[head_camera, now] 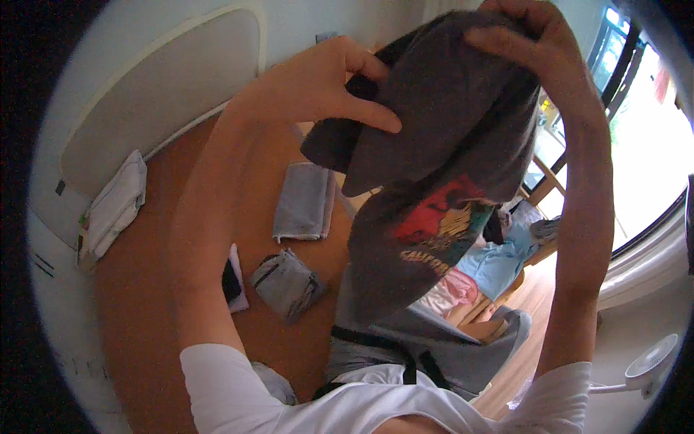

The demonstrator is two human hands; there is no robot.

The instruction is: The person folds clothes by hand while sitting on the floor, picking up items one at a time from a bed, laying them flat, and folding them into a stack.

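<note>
A dark grey T-shirt (444, 114) hangs in front of me, raised above the brown bed surface (179, 217). Its printed patch of red, yellow and green, with some lettering, faces me in loose folds. My right hand (547, 49) grips the shirt at its top, the thumb on the near side. At the shirt's left edge is my left hand (331, 81), its thumb lying over the front of the fabric and some fingers hidden behind it. A folded grey cloth (303, 200) and a folded grey garment (287, 285) lie on the bed below.
A beige headboard (173, 92) stands at the upper left, with a folded white cloth (116, 209) beside it. A black and white item (233, 285) is partly behind my left arm. Right of the bed, light-blue (496, 266) and pink clothes (461, 287) are piled near a white fan (653, 355).
</note>
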